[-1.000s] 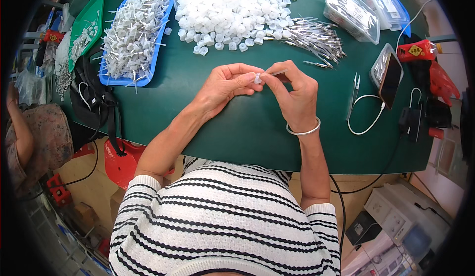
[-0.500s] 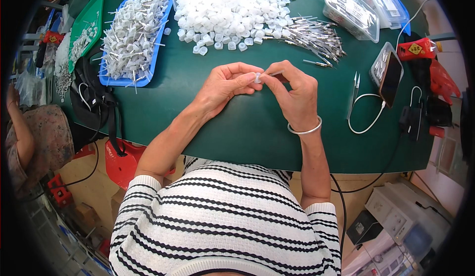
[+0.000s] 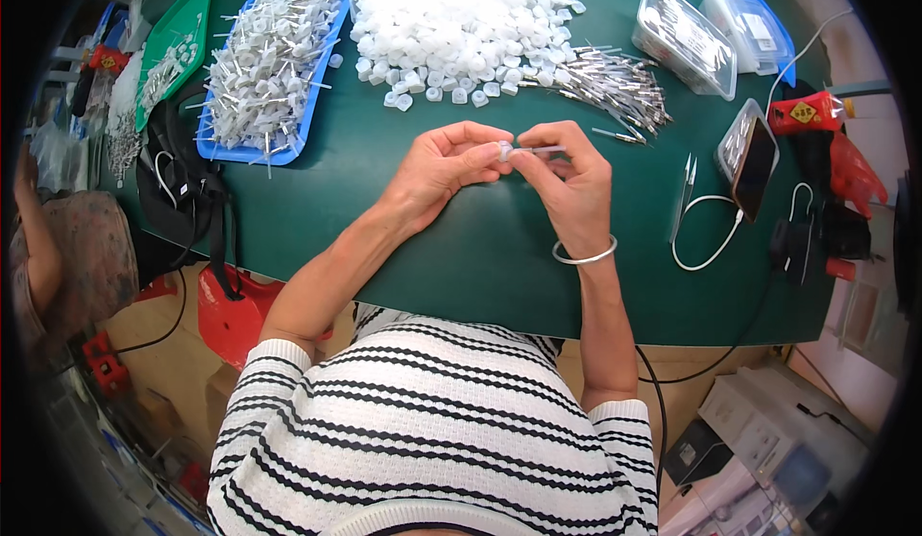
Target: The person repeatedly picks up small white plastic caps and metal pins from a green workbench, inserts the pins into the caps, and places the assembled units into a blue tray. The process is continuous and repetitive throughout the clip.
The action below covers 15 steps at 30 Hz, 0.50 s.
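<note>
One small white cap [image 3: 505, 151] pinched between thumb and fingers of the left hand [image 3: 437, 168], right hand [image 3: 576, 188] pinching a thin rod [image 3: 545, 149] lined up at it, both over green table [image 3: 461, 248], cap pile [image 3: 461, 32] and rod heap [image 3: 619, 89] beyond, loaded blue tray [image 3: 309, 113] off left.

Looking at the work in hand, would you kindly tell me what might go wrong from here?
The white cap is tiny and pinched in the left hand, so it might slip out. The thin rod in the right hand could bend if pressed askew. The rod pile meets the cap pile, so loose pieces might get mixed.
</note>
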Tool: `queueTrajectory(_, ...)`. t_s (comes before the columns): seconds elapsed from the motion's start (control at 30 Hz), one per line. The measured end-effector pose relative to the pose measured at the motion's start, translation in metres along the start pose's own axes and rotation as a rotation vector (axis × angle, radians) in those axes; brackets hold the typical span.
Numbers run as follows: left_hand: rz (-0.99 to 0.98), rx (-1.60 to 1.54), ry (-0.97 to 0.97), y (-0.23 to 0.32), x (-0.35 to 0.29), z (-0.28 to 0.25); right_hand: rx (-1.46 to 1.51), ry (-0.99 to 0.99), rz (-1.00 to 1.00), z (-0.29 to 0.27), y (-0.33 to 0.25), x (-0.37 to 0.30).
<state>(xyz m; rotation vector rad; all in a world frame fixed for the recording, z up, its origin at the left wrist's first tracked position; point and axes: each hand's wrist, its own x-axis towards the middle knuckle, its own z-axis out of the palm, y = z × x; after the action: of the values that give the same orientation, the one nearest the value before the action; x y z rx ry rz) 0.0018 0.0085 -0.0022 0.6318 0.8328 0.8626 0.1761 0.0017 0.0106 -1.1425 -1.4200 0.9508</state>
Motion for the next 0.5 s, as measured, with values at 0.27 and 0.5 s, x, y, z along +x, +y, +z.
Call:
queueTrajectory(0.27, 0.221, 0.102, 0.001, -0.005, -0.001, 0.000, -0.283, -0.155, -0.062, -0.015, -0.021, 0.002)
queueTrajectory(0.5, 0.088, 0.059, -0.008, -0.001, -0.003, 0.001, -0.359, -0.192, -0.089, -0.012, -0.019, 0.001)
